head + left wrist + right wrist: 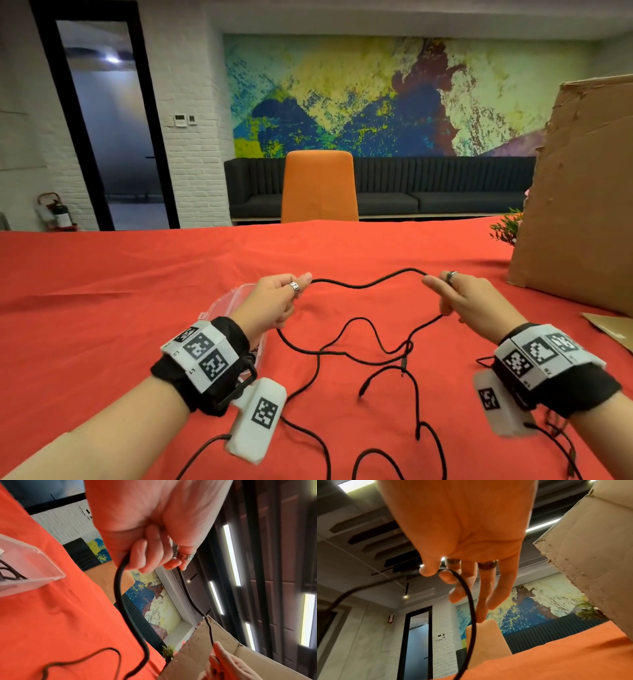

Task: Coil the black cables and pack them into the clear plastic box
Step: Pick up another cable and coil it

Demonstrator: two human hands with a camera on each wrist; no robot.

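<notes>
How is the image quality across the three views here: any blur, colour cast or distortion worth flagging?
Head view: sharp and evenly lit, wide-angle bowing at the edges; the thin black cable between the left hand and right hand reads clearly. Left wrist view: soft, ceiling lights bloom, the clear plastic box is blurred. Right wrist view: the palm is orange-tinted from the red tablecloth, and the near cable is soft.

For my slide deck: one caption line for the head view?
Both hands, left and right, stretch a black cable above a red tablecloth.
</notes>
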